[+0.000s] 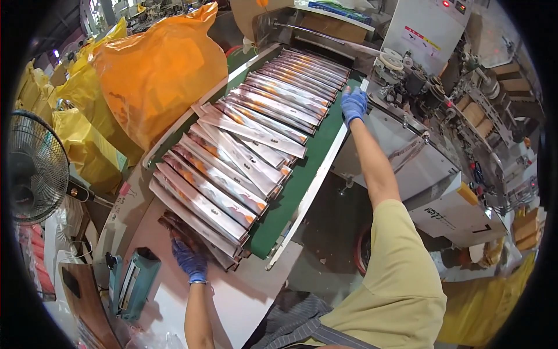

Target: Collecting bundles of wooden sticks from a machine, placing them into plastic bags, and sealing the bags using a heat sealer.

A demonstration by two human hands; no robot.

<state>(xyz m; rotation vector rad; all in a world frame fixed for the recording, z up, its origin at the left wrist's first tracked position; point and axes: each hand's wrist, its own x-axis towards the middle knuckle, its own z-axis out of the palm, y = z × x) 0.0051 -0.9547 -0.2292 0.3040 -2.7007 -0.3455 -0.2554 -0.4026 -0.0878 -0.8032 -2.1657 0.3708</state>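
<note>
Left hand, gloved, clenched on the low end of the foil pouches shingled down the green belt onto the counter, gathering a stack; right hand rests at the belt's edge, apparently open; next: square and lift.

Overlapping packets crowd the belt; right edge bare.

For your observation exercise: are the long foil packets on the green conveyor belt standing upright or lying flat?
Lying flat. The foil packets rest lengthwise across the green conveyor belt, overlapping like shingles; the left hand touches the stack at the near end.
</note>
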